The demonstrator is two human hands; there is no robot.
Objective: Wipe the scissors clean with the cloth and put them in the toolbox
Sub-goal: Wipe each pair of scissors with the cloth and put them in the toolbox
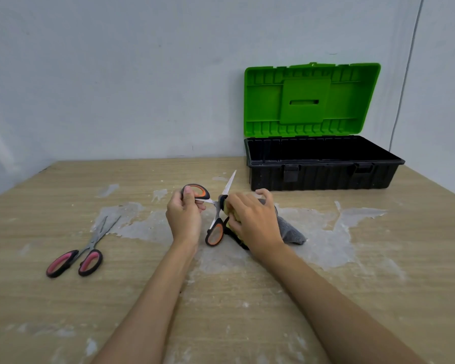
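Orange-handled scissors spread open, cloth bunched, toolbox open

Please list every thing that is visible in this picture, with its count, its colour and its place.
orange-handled scissors: one, black and orange, blades open, held above the table centre
cloth: one, grey with yellow, under the right hand, against the scissors
pink-handled scissors: one, black and pink, lying on the table, left
toolbox: one, black with green lid, open, far right on the table
table: one, light wood with pale stains
left hand: grips one orange handle
right hand: holds the cloth
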